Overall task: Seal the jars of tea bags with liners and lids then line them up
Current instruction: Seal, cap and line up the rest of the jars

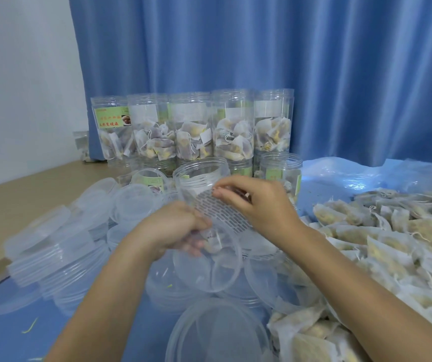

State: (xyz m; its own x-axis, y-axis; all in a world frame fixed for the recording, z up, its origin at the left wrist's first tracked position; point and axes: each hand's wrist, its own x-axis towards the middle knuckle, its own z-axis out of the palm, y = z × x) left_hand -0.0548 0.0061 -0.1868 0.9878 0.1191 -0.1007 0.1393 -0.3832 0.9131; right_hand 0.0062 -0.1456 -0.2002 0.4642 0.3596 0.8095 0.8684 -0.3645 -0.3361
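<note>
I hold a clear plastic jar (199,176) tilted in front of me, with its open threaded mouth pointing up and away. My left hand (170,228) grips its lower body. My right hand (259,202) lies over its upper side, fingers curled, fingertips on the white printed label (225,212). A few tea bags (212,241) lie near the jar's bottom. No lid is on it. Open jars (196,131) filled with tea bags stand in rows at the back. Clear lids (53,246) are heaped at the left, and one lid (217,333) lies in front of me.
A big heap of loose tea bags (392,244) covers the right of the blue table cover. A crumpled plastic bag (353,176) lies behind it. A blue curtain (314,74) hangs at the back. Bare tan tabletop (14,194) shows at the left.
</note>
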